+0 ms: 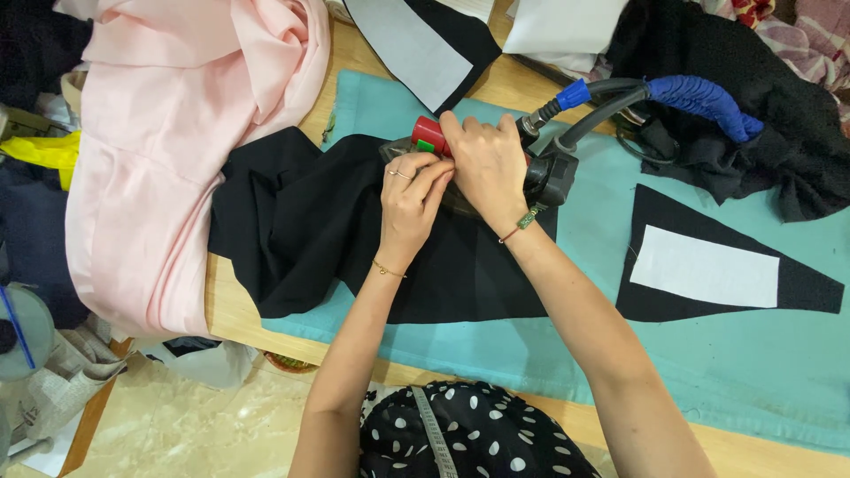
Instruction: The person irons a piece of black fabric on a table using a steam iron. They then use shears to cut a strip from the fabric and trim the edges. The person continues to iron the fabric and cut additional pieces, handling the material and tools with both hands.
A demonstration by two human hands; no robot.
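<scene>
Black polka-dot top point(478, 438) nearest cam; beyond it, right hand point(487, 164) clamps the dark steam iron point(540, 173) w/ red knob, left hand point(409, 199) fingers curled pinching black fabric point(301, 221) just beside: pressing step, next calls for steady glide, prob.

1. A pale pink cloth point(177, 133) lies heaped at the table's left end
2. A black wedge-shaped fabric piece point(801, 288) with a white rectangle point(704, 267) on it rests on the teal cover point(753, 354)
3. A similar black-and-white piece point(425, 44) lies at the far edge
4. Dark bulky fabric point(797, 88) is piled at the far right
5. A yellow item point(40, 150) shows at the left edge
</scene>
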